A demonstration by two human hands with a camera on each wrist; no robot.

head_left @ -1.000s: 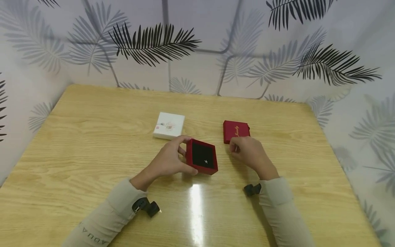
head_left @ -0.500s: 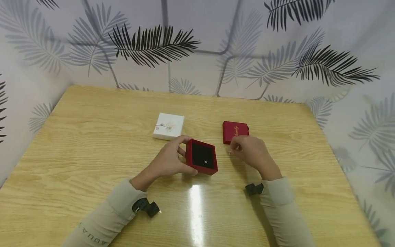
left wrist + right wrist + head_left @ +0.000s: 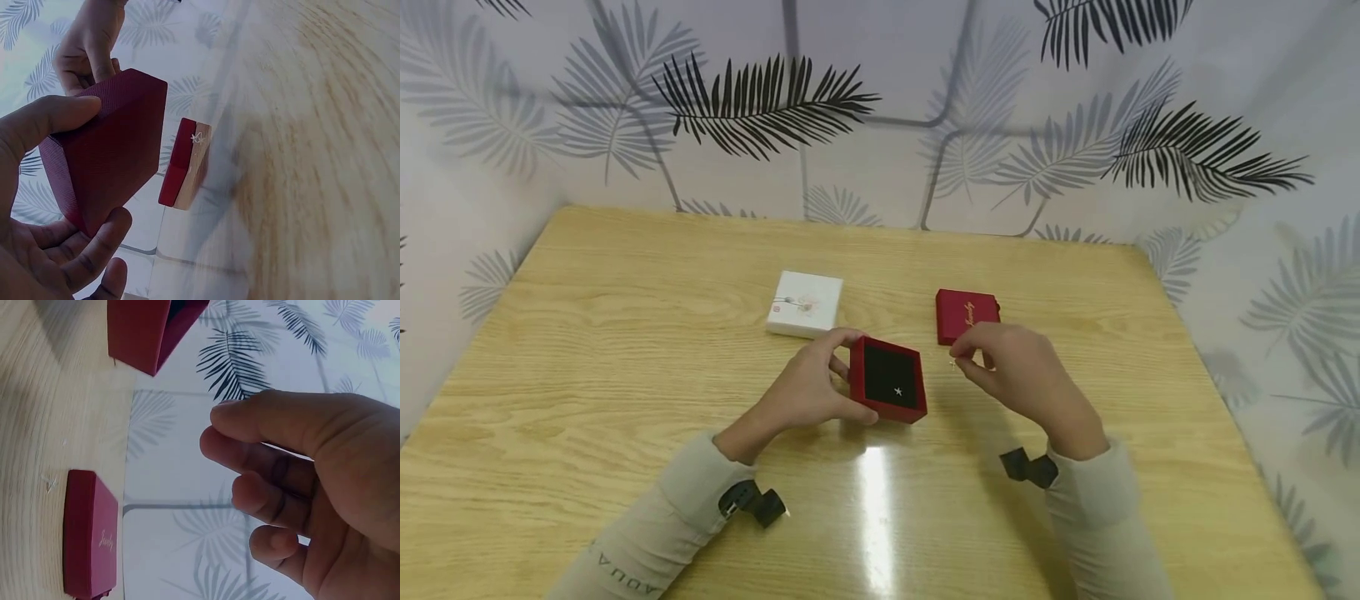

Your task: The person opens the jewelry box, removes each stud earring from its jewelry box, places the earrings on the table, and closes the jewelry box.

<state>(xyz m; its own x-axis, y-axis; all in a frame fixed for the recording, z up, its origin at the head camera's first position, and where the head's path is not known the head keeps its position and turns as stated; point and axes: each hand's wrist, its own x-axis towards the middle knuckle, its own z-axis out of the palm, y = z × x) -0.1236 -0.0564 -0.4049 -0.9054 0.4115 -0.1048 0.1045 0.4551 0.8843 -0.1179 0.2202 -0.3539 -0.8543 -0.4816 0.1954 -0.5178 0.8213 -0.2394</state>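
My left hand (image 3: 812, 383) grips a red jewelry box base (image 3: 115, 150) by its left side, thumb at the near edge. Its black lining (image 3: 883, 373) bears a small silver star-shaped piece (image 3: 898, 391) and faces up in the head view. My right hand (image 3: 1018, 367) hovers right of the box, fingers loosely bent. Thumb and forefinger tips come close together, with nothing visible between them in the right wrist view. Just by these fingertips in the head view, a second small star-shaped piece (image 3: 49, 482) lies on the table, in front of the red lid (image 3: 966, 315).
A white square box (image 3: 805, 302) with a flower print stands behind my left hand. The wooden table (image 3: 647, 333) extends to a leaf-patterned curtain (image 3: 842, 108) at the back. The lid is close behind my right hand.
My right hand has shifted up off the table, its fingers loosening, and the star-shaped piece by its fingertips has come into sight. My left hand holds the box base still.
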